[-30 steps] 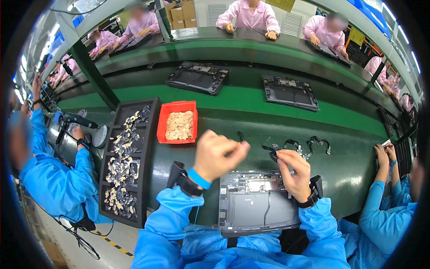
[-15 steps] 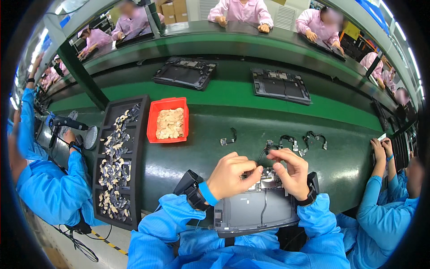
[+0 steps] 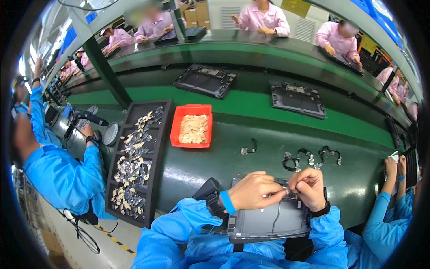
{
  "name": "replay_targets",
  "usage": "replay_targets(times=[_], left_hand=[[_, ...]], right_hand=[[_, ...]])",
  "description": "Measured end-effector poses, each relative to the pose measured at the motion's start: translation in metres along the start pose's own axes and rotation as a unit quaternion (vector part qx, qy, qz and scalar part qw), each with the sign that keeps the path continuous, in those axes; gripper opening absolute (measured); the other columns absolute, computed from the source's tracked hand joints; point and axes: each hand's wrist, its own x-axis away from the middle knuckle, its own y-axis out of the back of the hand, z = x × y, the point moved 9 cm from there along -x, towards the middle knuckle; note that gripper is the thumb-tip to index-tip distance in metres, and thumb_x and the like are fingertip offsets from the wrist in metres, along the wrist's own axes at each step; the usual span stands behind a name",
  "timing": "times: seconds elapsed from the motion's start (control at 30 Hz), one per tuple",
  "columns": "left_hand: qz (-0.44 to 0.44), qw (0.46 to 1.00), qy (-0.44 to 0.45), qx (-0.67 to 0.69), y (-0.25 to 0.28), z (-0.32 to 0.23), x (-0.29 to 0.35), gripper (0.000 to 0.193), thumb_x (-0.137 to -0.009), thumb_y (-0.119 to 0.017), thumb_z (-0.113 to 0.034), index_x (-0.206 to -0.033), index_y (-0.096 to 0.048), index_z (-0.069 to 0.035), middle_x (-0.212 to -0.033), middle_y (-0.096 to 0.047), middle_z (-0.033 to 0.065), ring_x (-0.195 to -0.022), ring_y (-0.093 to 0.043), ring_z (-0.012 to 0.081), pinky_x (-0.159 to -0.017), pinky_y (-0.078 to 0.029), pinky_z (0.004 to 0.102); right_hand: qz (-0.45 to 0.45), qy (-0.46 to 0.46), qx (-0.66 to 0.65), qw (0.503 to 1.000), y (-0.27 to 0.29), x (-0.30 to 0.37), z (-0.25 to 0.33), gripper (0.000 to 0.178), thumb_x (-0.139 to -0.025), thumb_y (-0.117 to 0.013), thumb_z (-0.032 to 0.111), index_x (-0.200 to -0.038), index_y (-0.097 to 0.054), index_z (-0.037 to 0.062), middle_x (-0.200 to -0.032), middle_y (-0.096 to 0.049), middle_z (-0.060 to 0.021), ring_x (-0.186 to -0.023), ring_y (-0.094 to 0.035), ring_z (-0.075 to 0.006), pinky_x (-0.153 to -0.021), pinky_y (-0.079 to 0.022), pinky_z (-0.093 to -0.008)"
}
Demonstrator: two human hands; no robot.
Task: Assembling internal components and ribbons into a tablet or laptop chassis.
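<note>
An opened laptop base (image 3: pixel 262 222) with a dark grey interior and a black cable (image 3: pixel 277 215) running down it lies in front of me. My left hand (image 3: pixel 256 192) is over its far edge, thumb and fingers pinched together. Close beside it, my right hand (image 3: pixel 310 189) is also closed, its fingertips almost meeting those of the left above the circuit parts. Whatever is between the fingertips is too small and hidden to name. Just beyond the hands lie several short black cables with connectors (image 3: pixel 330 155), and another such cable (image 3: pixel 249 149) sits apart to the left.
A red bin (image 3: pixel 175 126) of beige pieces stands left of the cables. Beside it is a black divided tray (image 3: pixel 161 148) of small dark and beige parts. Two opened laptop bases (image 3: pixel 207 80) (image 3: pixel 298 99) rest on the green line beyond. Co-workers sit left, right and opposite.
The view has shifted, so the scene sits further right and lower. My right hand's spread fingers have closed, and both hands have come together lower over the laptop base.
</note>
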Motion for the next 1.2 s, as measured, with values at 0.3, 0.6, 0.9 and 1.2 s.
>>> replay_targets(times=[0.3,0.6,0.9,1.2], left_hand=[[-0.070,0.996,0.051,0.009,0.025,0.000,-0.004,0.019,-0.085,-0.081,-0.029,-0.077,-0.072,-0.014,-0.062,-0.064,-0.0049,-0.057,-0.059,0.0132,-0.058,-0.038,0.0306],[-0.106,0.993,0.046,-0.023,0.027,0.005,0.005,0.012,-0.087,-0.079,-0.020,-0.081,-0.073,-0.011,-0.064,-0.063,-0.0001,-0.054,-0.057,0.0164,-0.057,-0.039,0.0318],[-0.053,0.998,0.017,-0.005,0.016,0.003,0.002,0.009,-0.090,-0.075,-0.016,-0.084,-0.071,-0.009,-0.067,-0.062,0.0025,-0.055,-0.056,0.0203,-0.054,-0.039,0.0349],[-0.058,0.993,0.014,-0.099,0.072,-0.027,0.007,0.007,-0.081,-0.080,-0.007,-0.087,-0.078,-0.008,-0.068,-0.065,0.0022,-0.054,-0.054,0.0171,-0.054,-0.037,0.0339]], right_hand=[[-0.020,-0.009,0.151,0.988,-0.008,-0.007,0.003,0.013,-0.089,-0.073,-0.001,-0.101,-0.076,-0.0038,-0.095,-0.075,-0.0147,-0.086,-0.071,-0.0187,-0.078,-0.055,-0.0300],[-0.035,-0.029,0.242,0.969,-0.021,-0.004,0.002,0.019,-0.090,-0.074,-0.002,-0.109,-0.071,-0.0041,-0.098,-0.075,-0.0102,-0.093,-0.071,-0.0155,-0.084,-0.056,-0.0290],[-0.029,-0.014,0.258,0.966,-0.005,-0.001,-0.001,0.012,-0.092,-0.075,0.007,-0.100,-0.072,-0.0016,-0.096,-0.073,-0.0068,-0.083,-0.067,-0.0115,-0.073,-0.052,-0.0259],[0.011,0.073,0.089,0.993,-0.001,-0.015,0.012,0.008,-0.095,-0.070,0.004,-0.100,-0.069,-0.0016,-0.104,-0.068,-0.0135,-0.094,-0.064,-0.0180,-0.085,-0.052,-0.0319]])
